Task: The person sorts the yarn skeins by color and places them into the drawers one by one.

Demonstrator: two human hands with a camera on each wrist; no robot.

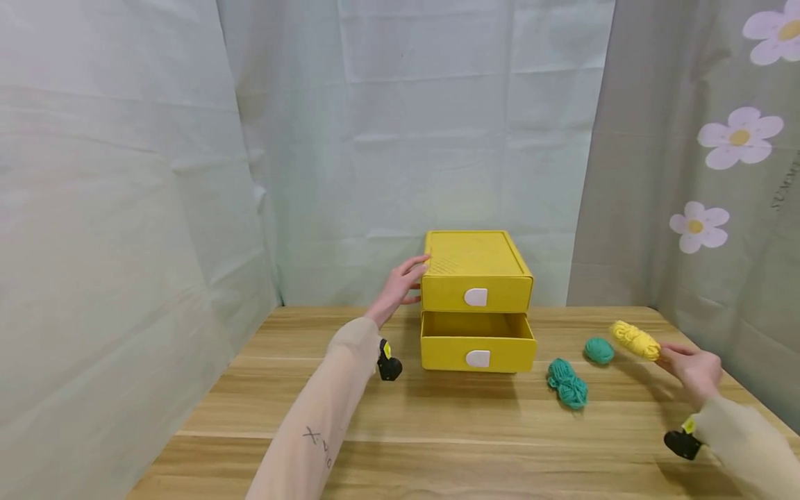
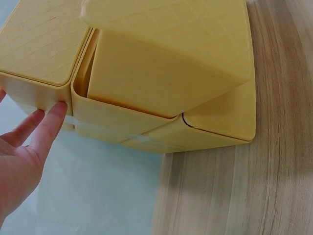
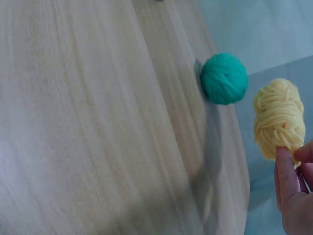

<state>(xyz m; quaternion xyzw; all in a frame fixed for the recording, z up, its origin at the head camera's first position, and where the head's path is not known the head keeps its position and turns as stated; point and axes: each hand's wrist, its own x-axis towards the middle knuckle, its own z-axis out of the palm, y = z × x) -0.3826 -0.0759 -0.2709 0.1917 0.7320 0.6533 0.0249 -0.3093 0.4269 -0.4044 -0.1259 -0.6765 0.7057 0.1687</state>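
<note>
My left hand (image 1: 400,286) rests against the upper left side of a yellow two-drawer box (image 1: 478,253), its fingers extended along the side. In the left wrist view the fingertips (image 2: 59,108) touch the yellow wall. The lower drawer (image 1: 478,353) is pulled out and its visible inside holds nothing; the upper drawer (image 1: 446,295) is in. Out to the right, my right hand (image 1: 695,368) pinches one end of a yellow yarn skein (image 1: 635,340), held above the table. In the right wrist view thumb and fingers grip the skein (image 3: 279,120) at its lower end.
A round teal yarn ball (image 1: 598,351) lies on the wooden table (image 1: 462,444), just left of the yellow skein. Nearer the drawer is a twisted teal yarn skein (image 1: 567,383). Pale curtains (image 1: 437,139) hang behind and at both sides.
</note>
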